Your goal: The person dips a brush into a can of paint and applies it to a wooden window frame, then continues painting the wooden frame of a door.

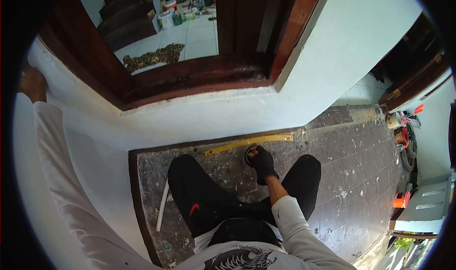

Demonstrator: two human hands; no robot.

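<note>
My right hand (262, 163), in a black fingerless glove, is low between my knees with its fingers curled on a small round dark thing with a pale rim (248, 156). What that thing is, I cannot make out. Just beyond it, along the foot of the wall, lies a yellow strip (249, 143), slightly bent in this view. At the far left my bare left hand (33, 83) is raised against the white wall (85, 127). The dark edge of the view and the angle hide its fingers.
Ahead is a dark wooden window frame (199, 82), with buckets (166, 19) and a rubble heap (154, 57) beyond. A white tube (162, 207) lies by my left leg on the stained tiled floor (346, 175). An orange bucket (401, 199) and tools line the right side.
</note>
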